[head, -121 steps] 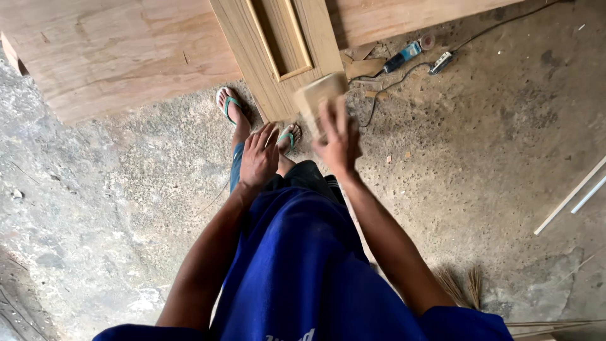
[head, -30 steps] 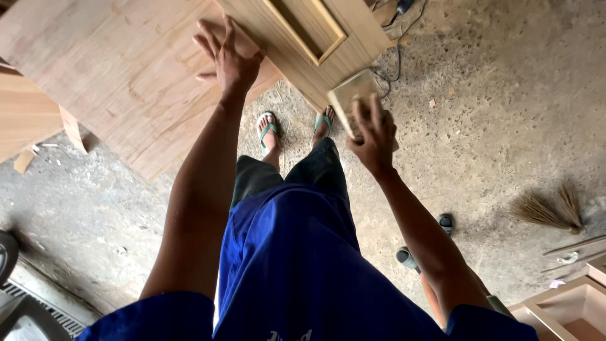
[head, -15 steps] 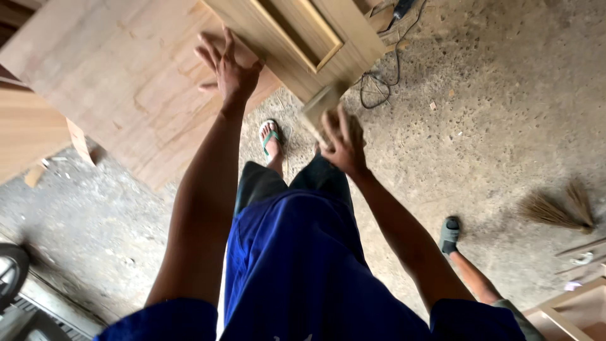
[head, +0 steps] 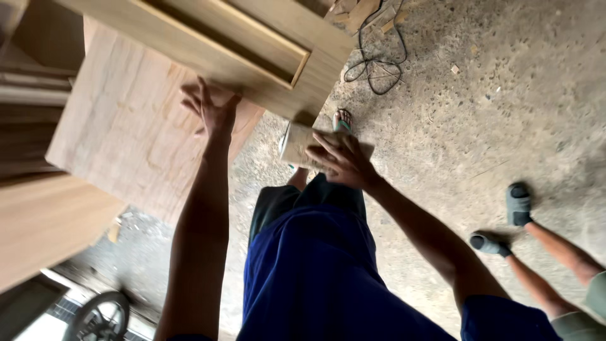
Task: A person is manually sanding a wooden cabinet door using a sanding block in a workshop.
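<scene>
My left hand is raised with fingers spread, its palm against the lower edge of a pale wooden door panel that leans above me. In my right hand I hold a small pale wooden block, gripped from the top just below the panel's corner. Below the block I see my blue shirt and dark trousers, and one sandalled foot on the concrete floor.
A large plywood sheet lies left of my left arm, with more boards at the far left. A black cable coils on the floor beyond the panel. Another person's legs in dark slippers stand at right. A wheel shows bottom left.
The view has swung left and closer. My left hand stays pressed on the panel edge; my right hand with the block has shifted slightly toward the panel's corner. The other person's feet have come further into view.
</scene>
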